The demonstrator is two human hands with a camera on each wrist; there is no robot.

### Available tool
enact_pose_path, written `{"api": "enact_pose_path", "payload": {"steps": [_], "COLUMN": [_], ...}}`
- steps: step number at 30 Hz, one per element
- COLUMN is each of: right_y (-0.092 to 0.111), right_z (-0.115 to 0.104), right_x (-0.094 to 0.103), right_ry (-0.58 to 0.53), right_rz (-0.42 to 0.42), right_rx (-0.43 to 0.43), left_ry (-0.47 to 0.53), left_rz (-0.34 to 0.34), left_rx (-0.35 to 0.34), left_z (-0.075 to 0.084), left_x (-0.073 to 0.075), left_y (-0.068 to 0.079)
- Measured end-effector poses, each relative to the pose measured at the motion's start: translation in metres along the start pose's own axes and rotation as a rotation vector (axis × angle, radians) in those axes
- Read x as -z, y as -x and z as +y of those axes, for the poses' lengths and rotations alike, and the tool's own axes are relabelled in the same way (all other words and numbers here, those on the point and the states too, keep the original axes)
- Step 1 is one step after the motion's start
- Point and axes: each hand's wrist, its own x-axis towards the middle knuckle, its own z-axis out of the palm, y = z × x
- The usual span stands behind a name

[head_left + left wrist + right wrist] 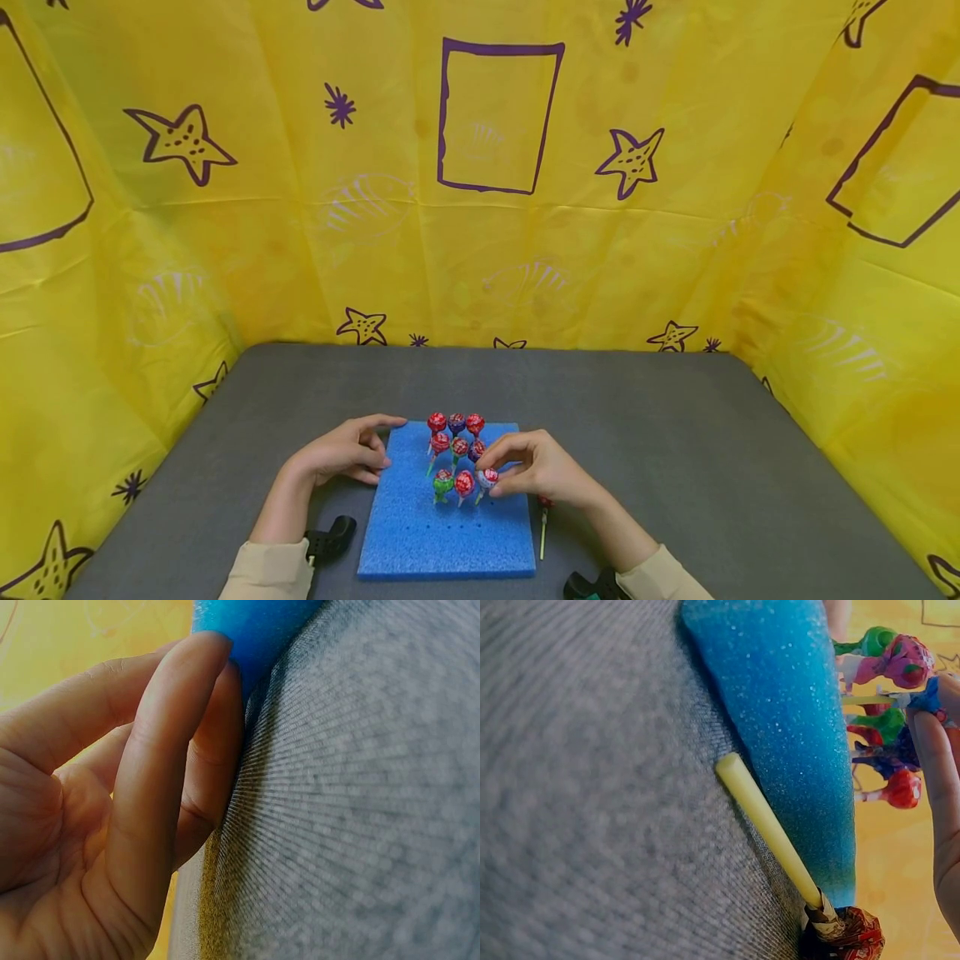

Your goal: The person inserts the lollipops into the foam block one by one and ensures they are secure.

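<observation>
My right hand pinches a lollipop with a pale, red-and-blue wrapper between thumb and fingers. It is the rightmost of the front row on a blue foam board; in the right wrist view its yellow stick runs to the foam. Two more rows of wrapped lollipops stand upright behind, among them a dark purple one and a red one. At the board's left edge my left hand touches the foam with its fingertips, the index finger reaching to the far left corner.
A dark red-wrapped lollipop with a yellow stick lies on the grey table, just right of the board. Small holes dot the foam before the front row. Yellow printed cloth hangs around the table's back and sides.
</observation>
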Motion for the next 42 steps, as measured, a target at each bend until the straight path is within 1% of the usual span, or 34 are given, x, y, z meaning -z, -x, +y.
{"api": "enact_pose_path", "payload": {"steps": [6, 12, 21, 29, 42], "right_y": [-0.0001, 0.0000, 0.0002, -0.0003, -0.0005], "right_z": [-0.0005, -0.0021, -0.0010, 0.0006, 0.0012], "right_x": [-0.0010, -0.0011, -0.0009, -0.0005, -0.0014], "right_ry": [-0.001, 0.009, 0.059, 0.103, 0.120], "right_rz": [-0.015, -0.006, 0.020, 0.033, 0.047], "right_rx": [0.002, -0.025, -0.064, -0.064, -0.107], "left_ry": [0.000, 0.003, -0.003, 0.004, 0.003], "left_rz": [0.000, -0.004, -0.005, -0.006, -0.003], "left_rx": [0.003, -0.006, -0.009, -0.003, -0.007], "left_z": [-0.0005, -0.0003, 0.0002, 0.0007, 0.0000], "left_x": [0.0004, 0.0009, 0.0006, 0.0007, 0.0002], "left_y": [-0.0004, -0.0004, 0.0002, 0.0005, 0.0000]}}
